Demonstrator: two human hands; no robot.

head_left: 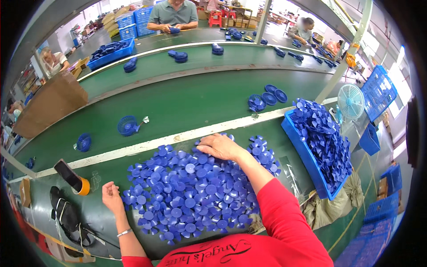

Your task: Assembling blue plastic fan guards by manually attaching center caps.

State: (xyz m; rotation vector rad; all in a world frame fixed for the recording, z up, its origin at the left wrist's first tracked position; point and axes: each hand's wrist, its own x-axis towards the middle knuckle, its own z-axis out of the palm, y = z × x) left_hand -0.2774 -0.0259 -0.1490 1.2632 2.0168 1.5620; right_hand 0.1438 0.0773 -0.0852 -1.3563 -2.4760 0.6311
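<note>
A broad heap of small blue plastic fan blades lies on the green work surface before me. At the heap's far edge, my right hand rests palm down on the blades with its fingers stretched out, apparently holding nothing. My left hand is beside the heap's left edge, its fingers curled in. Whatever it may hold is hidden. To the right, a blue crate tilts toward me, piled high with more of the same blades.
Beyond a white rail, a green conveyor belt carries round blue fan housings. An orange cup with a phone and a black bag lie left. A small fan stands right. Across the belts, a person handles a blue part.
</note>
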